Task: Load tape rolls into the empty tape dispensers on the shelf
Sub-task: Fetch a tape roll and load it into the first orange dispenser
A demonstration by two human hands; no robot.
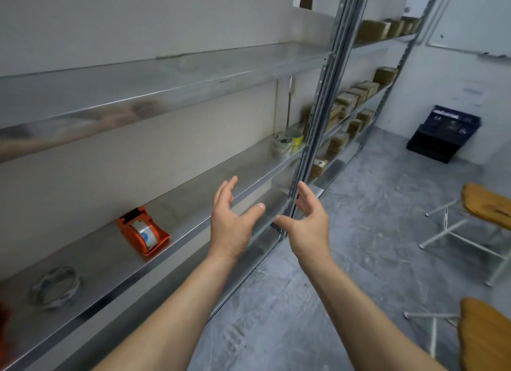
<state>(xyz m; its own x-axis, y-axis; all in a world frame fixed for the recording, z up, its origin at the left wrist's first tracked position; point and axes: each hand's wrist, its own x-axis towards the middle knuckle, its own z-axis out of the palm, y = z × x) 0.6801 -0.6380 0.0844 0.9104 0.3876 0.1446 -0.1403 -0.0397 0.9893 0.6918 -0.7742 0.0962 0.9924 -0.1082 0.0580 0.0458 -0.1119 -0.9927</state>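
Both hands out in front of the metal shelf (193, 204), empty: left hand (231, 221) and right hand (308, 224) each with a wide grip, fingers spread, palms facing, thumbs near but apart. Orange tape dispenser (142, 231) on shelf left of hands, already holding a roll. Loose tape roll (55, 286) flat further left. More rolls (286, 143) at far end by upright.

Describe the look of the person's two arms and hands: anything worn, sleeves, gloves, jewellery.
Both are bare. The left hand and right hand wear no gloves, and no rings show. No watch or band shows at either wrist, and no sleeve covers either forearm as far as the frame's bottom edge.
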